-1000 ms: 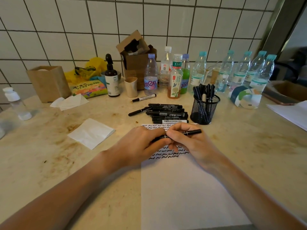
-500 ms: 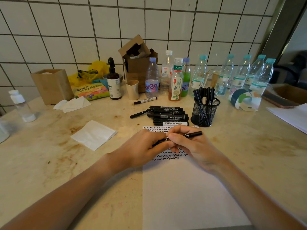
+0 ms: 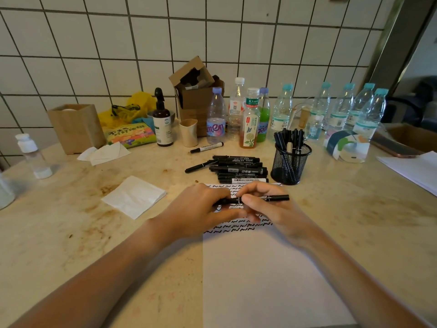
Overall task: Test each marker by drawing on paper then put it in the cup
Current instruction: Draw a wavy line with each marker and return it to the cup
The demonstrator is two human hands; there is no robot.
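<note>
Head view: left hand point(image 3: 201, 209) and right hand point(image 3: 272, 209) grip marker point(image 3: 275, 198) over paper point(image 3: 260, 280).

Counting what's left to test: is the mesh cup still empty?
No, the mesh cup already holds several black markers standing upright in it.

The mesh cup point(image 3: 290, 163) stands on the table point(image 3: 354, 221), with the pile of markers point(image 3: 237, 169) just to its left. Before the cup lies the paper point(image 3: 260, 275); behind it stands a row of bottles point(image 3: 281, 114). Well left of the cup lies a napkin point(image 3: 133, 196).
</note>
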